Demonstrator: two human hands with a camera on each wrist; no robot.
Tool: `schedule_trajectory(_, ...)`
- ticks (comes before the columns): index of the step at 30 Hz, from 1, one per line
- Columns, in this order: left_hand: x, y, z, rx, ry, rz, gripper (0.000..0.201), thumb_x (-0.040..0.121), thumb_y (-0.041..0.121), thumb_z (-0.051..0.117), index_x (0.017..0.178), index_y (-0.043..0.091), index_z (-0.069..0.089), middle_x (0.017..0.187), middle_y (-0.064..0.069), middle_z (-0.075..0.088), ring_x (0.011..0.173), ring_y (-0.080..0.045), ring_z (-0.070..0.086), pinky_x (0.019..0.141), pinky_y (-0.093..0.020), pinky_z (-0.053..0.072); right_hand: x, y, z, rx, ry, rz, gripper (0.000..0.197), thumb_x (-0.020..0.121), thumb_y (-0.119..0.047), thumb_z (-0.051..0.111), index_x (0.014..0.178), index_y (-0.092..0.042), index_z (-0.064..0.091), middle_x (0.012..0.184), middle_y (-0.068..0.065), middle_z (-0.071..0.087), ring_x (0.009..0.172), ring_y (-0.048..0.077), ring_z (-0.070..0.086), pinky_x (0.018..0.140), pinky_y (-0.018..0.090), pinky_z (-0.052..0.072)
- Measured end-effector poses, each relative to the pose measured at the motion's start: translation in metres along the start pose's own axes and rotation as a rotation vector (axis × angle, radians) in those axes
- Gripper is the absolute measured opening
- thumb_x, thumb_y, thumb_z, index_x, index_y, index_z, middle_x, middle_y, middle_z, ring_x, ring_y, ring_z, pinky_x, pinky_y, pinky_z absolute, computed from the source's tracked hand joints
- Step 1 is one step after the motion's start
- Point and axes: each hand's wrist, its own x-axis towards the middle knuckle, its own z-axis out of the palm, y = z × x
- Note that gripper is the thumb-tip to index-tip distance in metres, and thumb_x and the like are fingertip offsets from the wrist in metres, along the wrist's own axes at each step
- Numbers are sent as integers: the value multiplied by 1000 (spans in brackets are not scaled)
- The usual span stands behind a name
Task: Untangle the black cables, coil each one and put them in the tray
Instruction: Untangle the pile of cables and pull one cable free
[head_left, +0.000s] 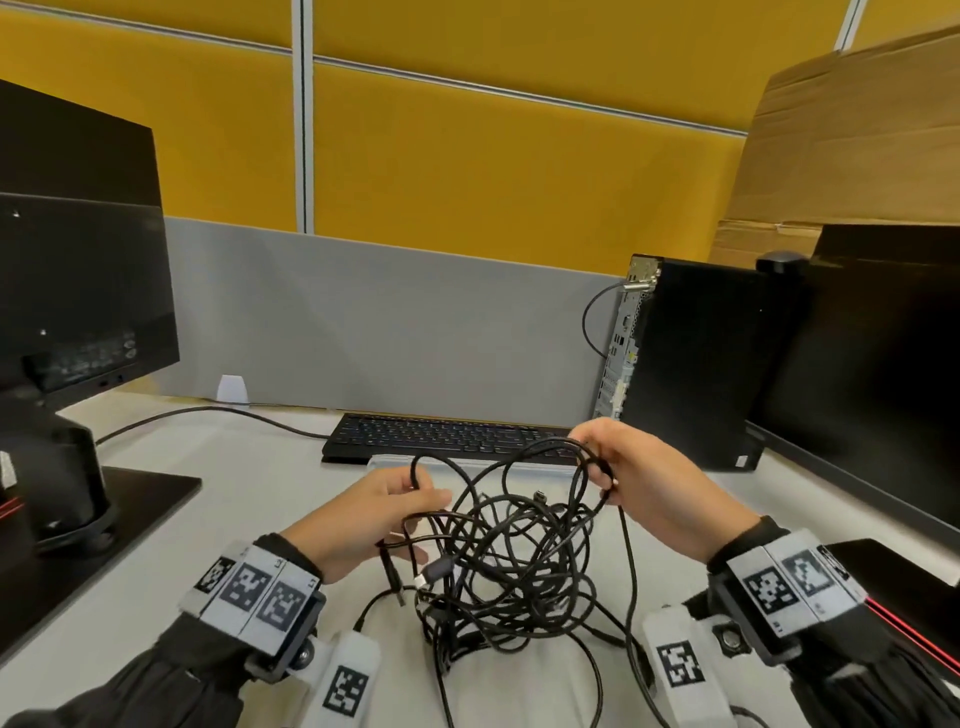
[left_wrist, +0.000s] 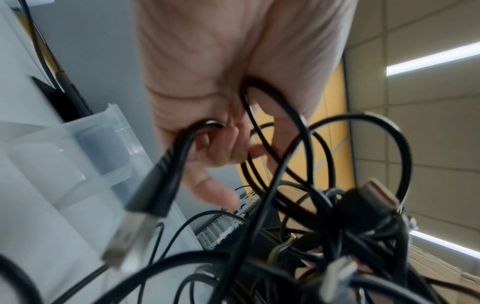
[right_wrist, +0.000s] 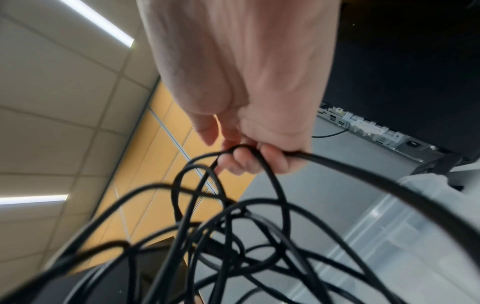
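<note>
Item: black cables (head_left: 511, 551), one snarled bundle, hanging between both hands and trailing onto the white worktop (head_left: 249, 467); individual cables are not separating out to the eye, and their count cannot be told. Loose ends are running off the lower edge of the head view.

Left hand (head_left: 376, 514): grasping. Its fingers (left_wrist: 207, 148) are curling round two loops at the bundle's near-left side; a plug (left_wrist: 153, 193) is dangling just below the palm, blurred in the left wrist view.

Right hand (head_left: 641, 478): grasping. Its fingers (right_wrist: 262, 160) are closing on several strands, lifting them above and to the right of the bundle; the fingertips are tucking out of sight in the head view.

Tray (head_left: 467, 465): clear plastic, lying just beyond both hands, mostly screened by cable loops; its contents are not showing. It is appearing as a translucent blur in the wrist views.

Keyboard (head_left: 447, 436): black, sitting directly behind the tray.

Computer tower (head_left: 696, 358): standing beyond the right hand, rear ports facing left.

Monitor (head_left: 78, 291): standing far left of the left hand, cut off by the frame edge.
</note>
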Motion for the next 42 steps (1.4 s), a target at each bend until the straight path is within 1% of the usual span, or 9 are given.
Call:
schedule_trajectory(7,0,2,0,-37,163,-31,28,96,28,49,70,18,44,64,5,32,45,-4,37,48,-23,47,-11,-5,-21,-216,-114,-112,14,93,-11,54,96,-17,66,80,-9,62,72,3,49,61,19,35)
schedule_trajectory(10,-2,0,-1,-123,75,7,26,87,38,63,89,13,56,78,0,49,64,-10,57,55,-26,51,-14,-12,-21,-460,-74,-139,11,91,-18,58,96,-19,68,79,-12,64,66,-8,53,59,8,40)
schedule_trajectory(16,0,-10,-7,-138,-119,89,102,40,61,85,129,42,40,118,-4,67,109,-22,64,90,-41,49,1,0,-9,-559,88,-169,13,93,-15,55,89,-15,67,73,-10,60,55,-12,51,50,4,37)
schedule_trajectory(20,-3,-12,-5,-35,-161,129,95,52,24,85,126,56,36,122,-4,62,100,-23,64,90,-39,49,11,13,-1,-494,150,-73,15,95,-19,52,85,-17,62,65,-5,51,53,2,42,43,9,33)
schedule_trajectory(24,-2,-18,10,96,-136,186,67,64,0,82,113,38,58,111,-3,61,84,-12,66,76,-28,55,16,22,4,-431,153,-3,16,95,-22,53,82,-19,61,66,-1,47,58,9,39,46,18,32)
schedule_trajectory(27,-3,-16,12,106,-94,213,41,67,0,80,93,27,68,97,7,68,85,-15,67,77,-33,57,15,20,-1,-282,128,32,12,92,-25,58,82,-20,64,74,2,51,68,13,43,57,25,35)
schedule_trajectory(32,-8,-13,19,263,-198,232,65,62,6,85,113,35,58,96,11,67,86,-13,66,72,-21,52,11,13,-8,-31,25,60,7,90,-18,59,85,-15,63,78,3,54,66,8,49,60,23,41)
schedule_trajectory(36,-4,-17,15,381,-117,295,29,67,19,83,93,20,69,93,3,71,82,-2,64,75,-18,48,10,4,-7,45,-22,71,11,92,-20,56,89,-16,65,87,6,59,76,12,55,69,25,48)
schedule_trajectory(42,-6,-14,3,298,-19,300,23,74,9,76,95,14,67,92,15,71,90,-3,65,74,-18,52,-8,-8,-28,-327,-124,57,15,97,-17,48,103,-13,61,72,-6,62,65,4,53,54,18,36)
